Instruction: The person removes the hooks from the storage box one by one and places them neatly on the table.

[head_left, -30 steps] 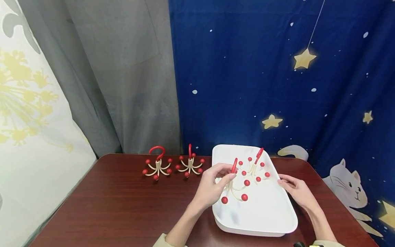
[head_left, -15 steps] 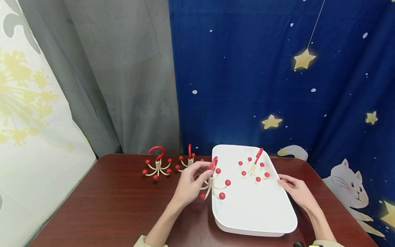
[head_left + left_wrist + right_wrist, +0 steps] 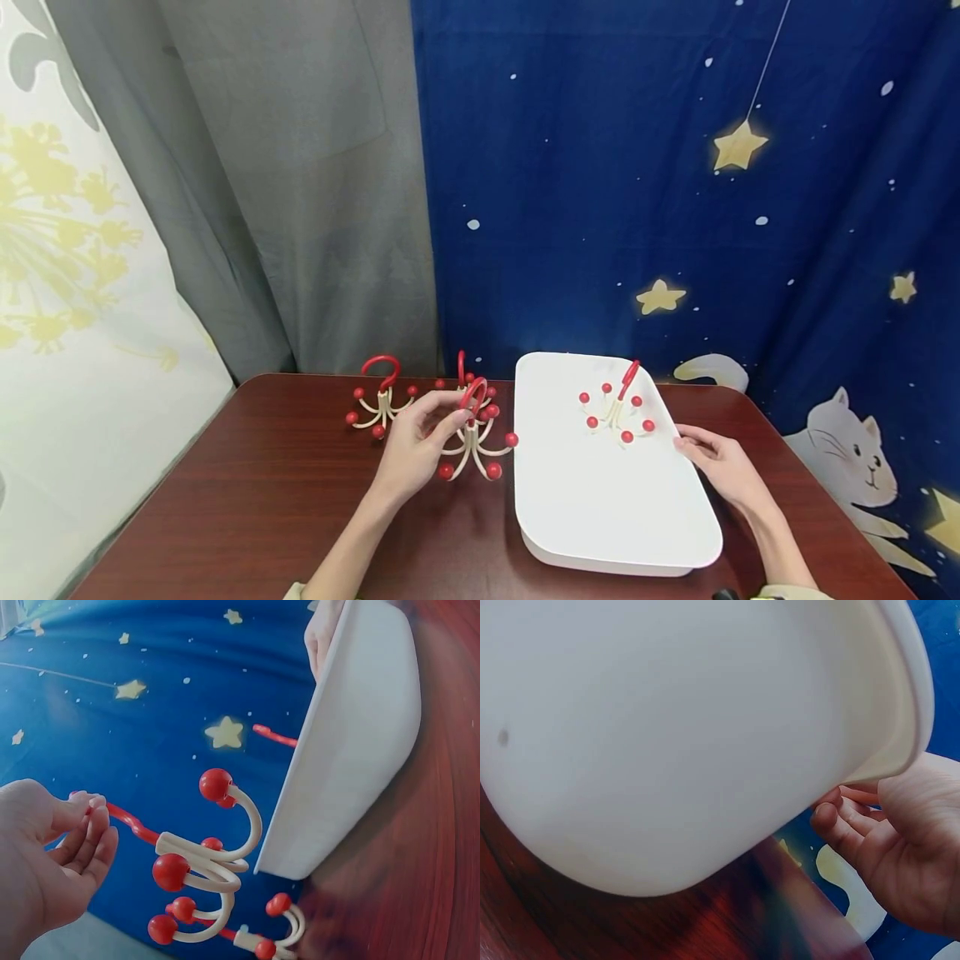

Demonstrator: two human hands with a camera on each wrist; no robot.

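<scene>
My left hand [image 3: 416, 446] pinches the red curved top of a multi-arm hanging hook [image 3: 472, 437], whose cream arms end in red balls. The held hook hangs upright just left of the white tray [image 3: 615, 521]; in the left wrist view the hook body [image 3: 169, 844] is beside the tray's outer wall [image 3: 360, 727]. A matching hook [image 3: 617, 412] stands inside the tray toward its far right. My right hand [image 3: 720, 462] holds the tray's right rim, thumb at the edge; the right wrist view shows its fingertips [image 3: 825, 815] at the rim.
Two more such hooks stand at the table's back: one at left [image 3: 385, 407], the other [image 3: 461, 367] partly hidden behind the held hook. The brown table [image 3: 300, 500] backs onto a grey curtain [image 3: 322, 208] and a blue star curtain [image 3: 570, 208].
My left hand has carried the hook leftward, from over the tray to beyond its left rim. The right hand and tray have stayed in place.
</scene>
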